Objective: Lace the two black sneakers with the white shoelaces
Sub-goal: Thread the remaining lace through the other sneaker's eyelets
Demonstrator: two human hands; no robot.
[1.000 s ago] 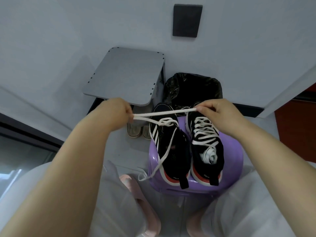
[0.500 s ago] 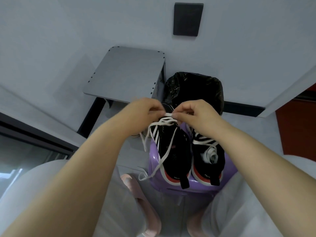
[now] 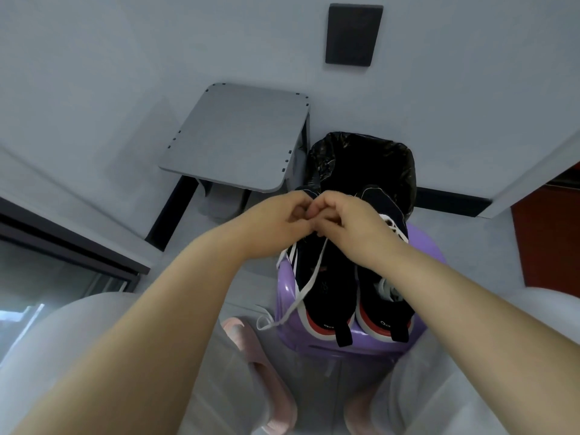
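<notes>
Two black sneakers side by side, heels toward the wearer, on a purple stool [image 3: 420,243] at about 5 o'clock from frame centre. Left sneaker [image 3: 326,277] only partly laced; right sneaker [image 3: 386,296] already crossed with white lace, mostly hidden under the forearm. Left hand [image 3: 276,224] and right hand [image 3: 351,221] pressed knuckle to knuckle above the left sneaker's toe end, at 12 o'clock from the stool's middle, fingers curled shut; presumably pinching the white shoelace [image 3: 306,287] between them, though the pinch itself hidden behind the fingers, so cannot tell exactly what each holds. One loose run of lace trailing from under the hands down across the tongue and off the stool's edge toward 7 o'clock, its free end hanging near a pink slipper [image 3: 251,356]. Likely step: feeding a lace tip through an eyelet near the toe. Best done with the tip held close to its end for stiffness, pushed straight through, then both runs drawn up evenly. Worth steadying the sneaker against sliding, keeping the flat lace untwisted, and minding the dangling tail. Black-bagged bin [image 3: 361,161] just beyond at 12 o'clock.
</notes>
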